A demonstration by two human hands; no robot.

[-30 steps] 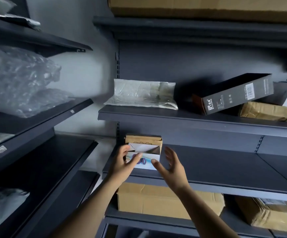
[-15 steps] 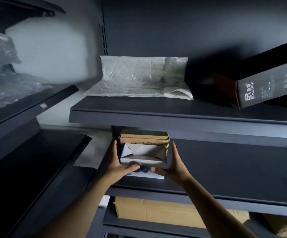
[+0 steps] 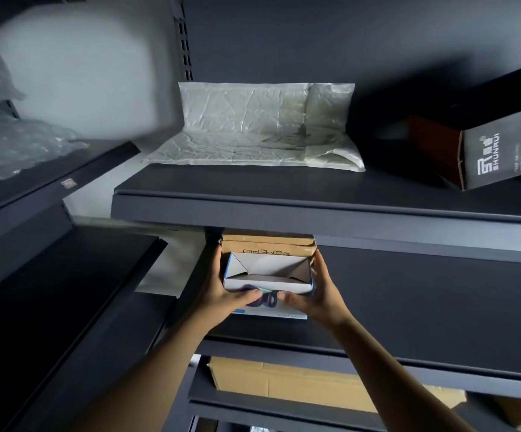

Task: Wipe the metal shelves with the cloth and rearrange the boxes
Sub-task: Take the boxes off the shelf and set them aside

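At nine o'clock of the view a heap of clear bubble wrap (image 3: 13,145) is seen lying on a dark side shelf (image 3: 53,190). A lower side shelf (image 3: 66,291) is set beneath it at about eight o'clock. A pale wall (image 3: 81,73) is seen behind them at eleven o'clock.

Toward twelve o'clock a crumpled padded bag (image 3: 253,129) is laid on the top shelf (image 3: 284,210), its rear half folded up against the back panel.

Near the centre the left hand (image 3: 221,296) is placed at the nine o'clock side of a white box (image 3: 267,277). Its grip is closed on the box, with the thumb laid across the front face and the fingers curled round the left wall. The white box, open at the top with its flaps folded inward, is held at the left end of the middle shelf (image 3: 424,307), near the front edge. Whether it rests on the shelf or is raised just off it cannot be told. A dark ring-shaped print on its front is partly covered by the thumbs.

Just behind the white box, at its twelve o'clock, a brown box (image 3: 268,247) is set, its top hidden under the top shelf.

The right hand (image 3: 320,294) is placed at the three o'clock side of the white box. Its grip is likewise closed on the box, with the fingers run up the right wall and the thumb pressed on the front face. The two thumb tips are near each other but apart.

At six o'clock a plain carton (image 3: 284,381) is seen lying on the bottom shelf (image 3: 237,408). At two o'clock a black box (image 3: 502,151) with white lettering is tilted on the top shelf, well apart from the padded bag.
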